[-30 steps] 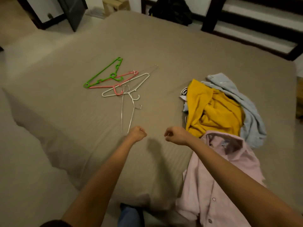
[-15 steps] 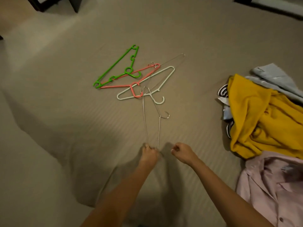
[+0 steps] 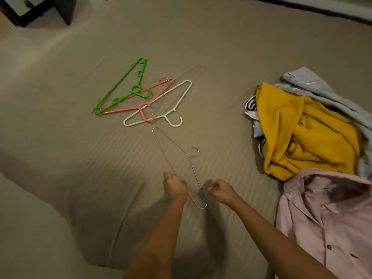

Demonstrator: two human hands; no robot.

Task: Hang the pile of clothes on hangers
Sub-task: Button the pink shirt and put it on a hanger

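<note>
A thin wire hanger [image 3: 188, 156] lies on the tan bed cover [image 3: 211, 37], its hook pointing right. My left hand [image 3: 176, 187] grips its long bottom wire near the middle. My right hand [image 3: 222, 191] is a fist beside the hanger's near end and holds nothing. Further back lie a green hanger [image 3: 120, 87], a coral hanger [image 3: 128, 108], a pale hanger [image 3: 177, 97] and a second wire hanger [image 3: 186, 73], overlapping. On the right is the clothes pile: a yellow garment [image 3: 302, 133], a pale blue one [image 3: 314, 85] and a pink button shirt [image 3: 326, 214].
A black-and-white striped item [image 3: 250, 103] pokes out from under the yellow garment. Dark furniture [image 3: 66, 9] stands past the bed's far left corner. The bed's near edge drops off at the lower left.
My left hand has pulled the wire hanger towards me, so it lies apart from the other hangers. My right hand stays in a fist beside it.
</note>
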